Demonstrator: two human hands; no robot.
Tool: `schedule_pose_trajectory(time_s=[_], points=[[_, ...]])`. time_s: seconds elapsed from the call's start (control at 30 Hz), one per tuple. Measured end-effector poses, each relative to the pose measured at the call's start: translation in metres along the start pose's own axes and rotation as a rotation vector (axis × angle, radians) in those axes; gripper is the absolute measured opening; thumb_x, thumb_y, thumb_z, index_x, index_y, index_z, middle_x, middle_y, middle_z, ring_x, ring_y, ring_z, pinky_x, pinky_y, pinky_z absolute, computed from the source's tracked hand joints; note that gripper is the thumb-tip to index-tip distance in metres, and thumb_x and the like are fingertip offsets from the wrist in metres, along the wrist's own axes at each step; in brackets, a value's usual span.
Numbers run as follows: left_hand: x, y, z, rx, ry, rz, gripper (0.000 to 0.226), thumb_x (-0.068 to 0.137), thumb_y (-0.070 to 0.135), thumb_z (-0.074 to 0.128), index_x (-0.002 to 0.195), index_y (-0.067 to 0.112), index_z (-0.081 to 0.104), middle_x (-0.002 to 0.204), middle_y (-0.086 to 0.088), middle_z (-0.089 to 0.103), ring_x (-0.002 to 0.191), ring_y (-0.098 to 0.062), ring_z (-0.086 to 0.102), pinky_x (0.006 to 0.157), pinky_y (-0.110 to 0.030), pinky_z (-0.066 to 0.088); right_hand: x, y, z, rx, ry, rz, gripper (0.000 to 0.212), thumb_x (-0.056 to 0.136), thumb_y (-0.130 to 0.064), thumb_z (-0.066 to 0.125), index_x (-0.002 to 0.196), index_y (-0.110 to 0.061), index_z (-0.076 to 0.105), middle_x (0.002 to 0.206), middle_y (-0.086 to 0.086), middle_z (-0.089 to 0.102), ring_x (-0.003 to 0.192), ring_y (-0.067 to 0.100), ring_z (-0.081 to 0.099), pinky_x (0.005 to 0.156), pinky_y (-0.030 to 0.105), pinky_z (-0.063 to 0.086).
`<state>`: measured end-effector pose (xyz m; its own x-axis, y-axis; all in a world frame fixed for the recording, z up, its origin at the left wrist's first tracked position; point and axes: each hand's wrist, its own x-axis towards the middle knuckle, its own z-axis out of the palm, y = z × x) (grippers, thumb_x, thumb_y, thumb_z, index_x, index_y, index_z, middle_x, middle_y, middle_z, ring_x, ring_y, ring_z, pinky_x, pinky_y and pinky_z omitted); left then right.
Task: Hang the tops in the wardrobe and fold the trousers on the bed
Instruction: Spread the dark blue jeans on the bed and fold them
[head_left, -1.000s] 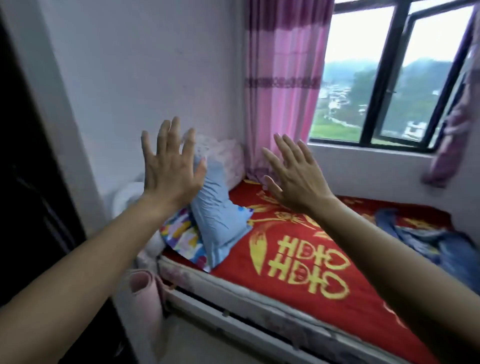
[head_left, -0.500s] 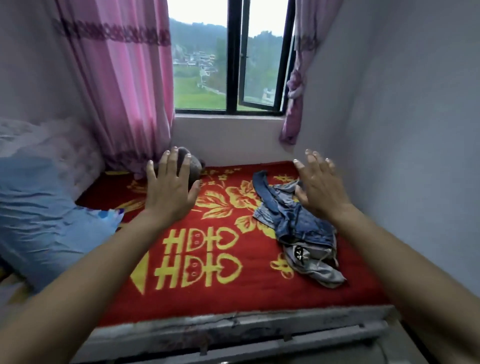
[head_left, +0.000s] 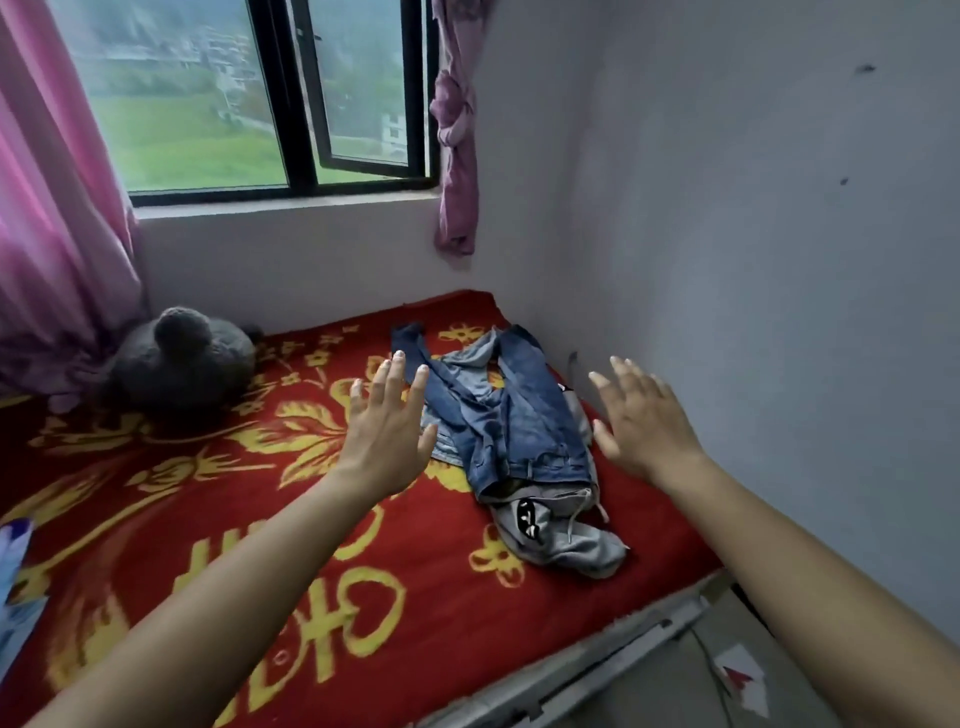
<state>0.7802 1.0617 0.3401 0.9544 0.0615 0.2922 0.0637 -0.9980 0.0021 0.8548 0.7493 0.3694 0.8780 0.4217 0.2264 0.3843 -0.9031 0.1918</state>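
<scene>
Reaching over the bed (head_left: 249, 525) with left hand (head_left: 387, 436) and right hand (head_left: 641, 426) outstretched, fingers straight, empty, flanking the jeans (head_left: 524, 426).

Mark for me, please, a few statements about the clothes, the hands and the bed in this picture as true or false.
1. The blue jeans lie partly over a grey hooded top on the red blanket. True.
2. The left hand grips the jeans. False: its fingers are straight and spread, and it holds nothing.
3. The right hand is open and holds nothing. True.
4. The grey plush toy sits on the clothes pile. False: it lies apart from the pile, on the far left by the pink curtain.
5. The window is fully closed. False: one pane stands ajar.
</scene>
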Motion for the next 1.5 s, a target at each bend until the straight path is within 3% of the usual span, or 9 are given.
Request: schedule_pose_trajectory(time_s=[0.27, 0.6, 1.03, 1.27, 1.4, 1.5], points=[[0.127, 0.043, 0.081, 0.002, -0.079, 0.032, 0.077, 0.097, 0.054, 0.039, 0.157, 0.020, 0.005, 0.164, -0.011, -0.009, 0.151, -0.030, -0.004, 0.120, -0.056, 0.012, 0.108, 0.061, 0.097, 0.083, -0.071, -0.004, 0.068, 0.094, -0.041, 0.047, 0.155, -0.016, 0.028, 0.161, 0.018, 0.024, 0.149, 0.032, 0.022, 0.120, 0.047, 0.021], [0.275, 0.114, 0.170, -0.055, -0.160, -0.062, 0.075, 0.098, 0.050, 0.040, 0.157, 0.018, 0.008, 0.164, -0.015, -0.003, 0.151, -0.032, 0.002, 0.119, -0.051, 0.013, 0.261, 0.164, 0.213, 0.157, -0.175, -0.022, 0.069, 0.094, -0.040, 0.048, 0.154, -0.014, 0.027, 0.159, 0.018, 0.028, 0.147, 0.032, 0.025, 0.118, 0.045, 0.026], [0.219, 0.122, 0.419, -0.223, -0.613, -0.326, 0.085, 0.093, 0.046, 0.051, 0.157, 0.012, 0.005, 0.162, -0.016, 0.007, 0.148, -0.033, 0.013, 0.113, -0.049, 0.029, 0.202, 0.112, 0.458, 0.262, -0.579, 0.013, 0.065, 0.101, -0.042, 0.040, 0.157, -0.016, 0.020, 0.161, 0.013, 0.023, 0.149, 0.026, 0.021, 0.117, 0.040, 0.028], [0.186, 0.115, 0.519, -0.264, -0.703, -0.357, 0.080, 0.095, 0.041, 0.050, 0.157, 0.018, 0.005, 0.163, -0.005, 0.018, 0.149, -0.024, 0.019, 0.110, -0.049, 0.035, 0.195, 0.073, 0.546, 0.258, -0.589, 0.051, 0.072, 0.100, -0.041, 0.044, 0.159, -0.018, 0.011, 0.165, 0.016, 0.003, 0.152, 0.032, 0.006, 0.121, 0.045, 0.019], [0.183, 0.114, 0.566, -0.344, -0.945, -0.419, 0.064, 0.101, 0.046, 0.032, 0.157, 0.028, 0.004, 0.164, 0.004, 0.014, 0.151, -0.018, 0.009, 0.113, -0.055, 0.029, 0.200, 0.072, 0.592, 0.229, -0.681, 0.067, 0.074, 0.098, -0.040, 0.046, 0.159, -0.016, 0.011, 0.165, 0.011, 0.015, 0.150, 0.030, 0.017, 0.121, 0.045, 0.018], [0.187, 0.109, 0.591, -0.351, -0.968, -0.394, 0.062, 0.101, 0.043, 0.030, 0.157, 0.025, 0.011, 0.165, 0.004, 0.013, 0.151, -0.016, 0.009, 0.113, -0.050, 0.031, 0.205, 0.071, 0.624, 0.201, -0.747, 0.023, 0.067, 0.097, -0.042, 0.042, 0.156, -0.017, 0.023, 0.162, 0.008, 0.027, 0.147, 0.027, 0.026, 0.121, 0.043, 0.017]])
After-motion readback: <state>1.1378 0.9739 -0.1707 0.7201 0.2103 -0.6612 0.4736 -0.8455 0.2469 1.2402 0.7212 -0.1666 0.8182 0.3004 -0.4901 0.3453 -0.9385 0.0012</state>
